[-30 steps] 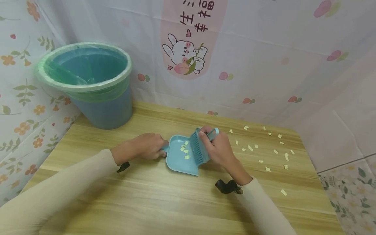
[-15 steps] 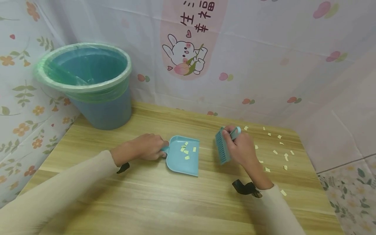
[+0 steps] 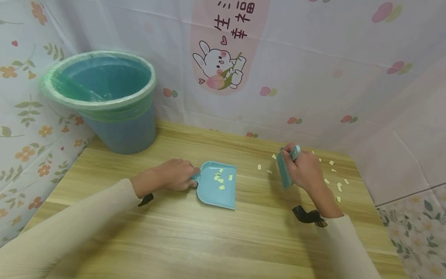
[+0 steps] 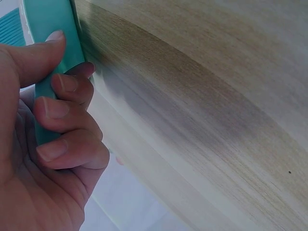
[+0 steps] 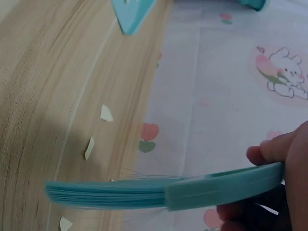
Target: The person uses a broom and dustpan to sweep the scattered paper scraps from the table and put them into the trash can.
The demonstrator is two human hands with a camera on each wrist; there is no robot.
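Observation:
A light-blue dustpan (image 3: 212, 193) lies on the wooden table with several pale yellow paper scraps (image 3: 220, 180) in it. My left hand (image 3: 177, 174) grips its handle, fingers curled round it in the left wrist view (image 4: 53, 110). To the right, my right hand (image 3: 306, 168) holds a small blue brush (image 3: 285, 170) by its handle, bristles to the left. In the right wrist view the brush (image 5: 221, 190) appears side-on above the table. A few loose scraps (image 3: 259, 167) lie between brush and dustpan; several more (image 3: 339, 186) are scattered right of the right hand.
A blue bin (image 3: 129, 131) with a green liner stands at the table's back left corner. Printed cloth (image 3: 306, 69) hangs behind the table (image 3: 195, 240), and floral cloth (image 3: 21, 116) hangs on the left.
My right hand has moved the brush rightward, away from the dustpan, over the scattered scraps. Another scrap shows near the dustpan's front lip. My left hand and the dustpan have stayed put.

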